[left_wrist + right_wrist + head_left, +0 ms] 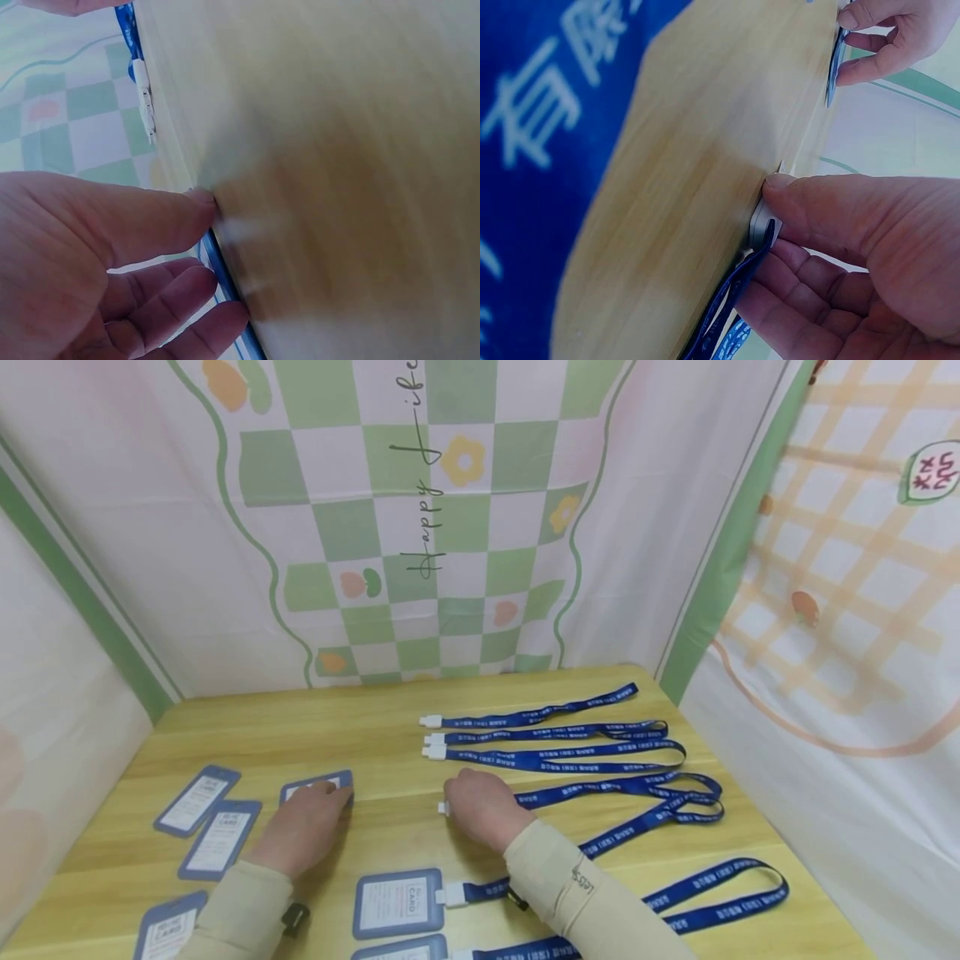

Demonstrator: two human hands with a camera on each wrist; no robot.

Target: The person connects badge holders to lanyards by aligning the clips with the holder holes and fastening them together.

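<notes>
My left hand (302, 828) grips a blue-framed badge holder (344, 778) lying on the left part of the table. In the left wrist view, its thumb and fingertips are at the holder's blue edge (222, 268). To the right, my right hand (483, 808) pinches the white clip (760, 225) of a blue lanyard (558, 794), whose printed strap trails off to the right. The clip's white tip pokes out past the fingers in the head view. A gap of bare wood separates the held holder from the held clip.
Beyond my right hand lie several lanyards (555, 735), clips facing left. More badge holders (197, 800) are at left. Nearer me, a badge holder (360, 906) is joined to a lanyard, with another at the bottom edge. Printed curtains (465, 568) surround the wooden table (300, 727).
</notes>
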